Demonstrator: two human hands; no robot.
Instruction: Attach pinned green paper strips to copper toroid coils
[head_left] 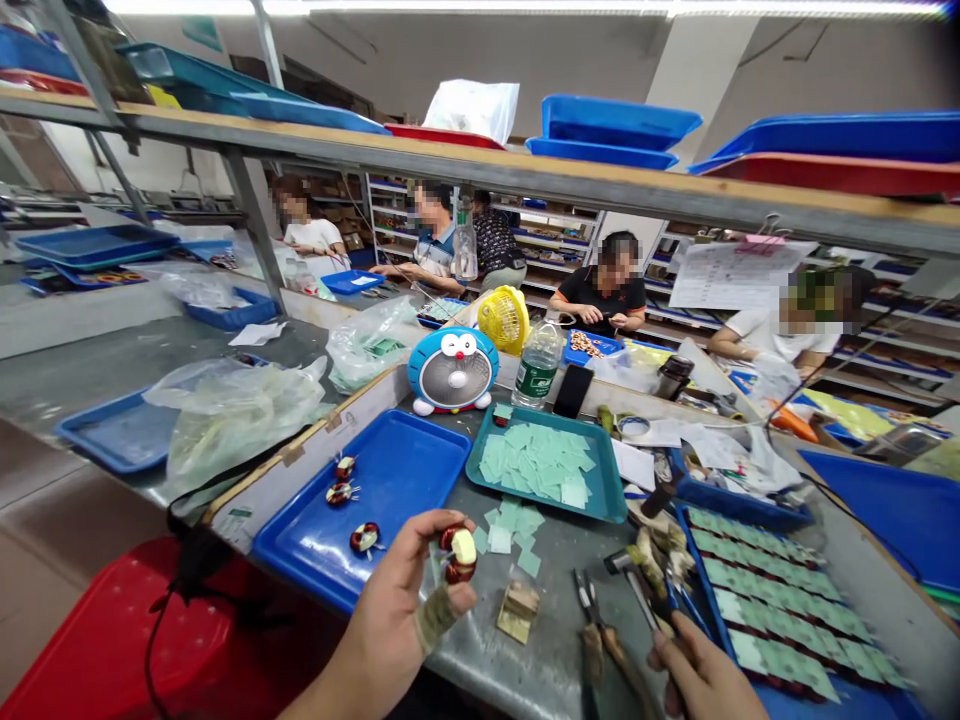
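Note:
My left hand (405,610) is raised over the bench edge, its taped thumb and fingers pinching a red-and-copper toroid coil (458,556) with a pale square stuck on it. Three more wound coils (365,538) lie in the blue tray (420,470) just left of it. My right hand (701,675) sits low at the bottom right, fingers curled beside the handles of pliers (600,630) and near a tool with a taped grip (649,575). What those fingers hold is hidden.
A teal tray (607,495) holds several pale green squares, and more lie loose on the bench. A blue tray (780,610) of green pieces is at right. A blue cartoon fan (452,372), water bottle (537,365) and phone (572,390) stand behind. Several other people work beyond.

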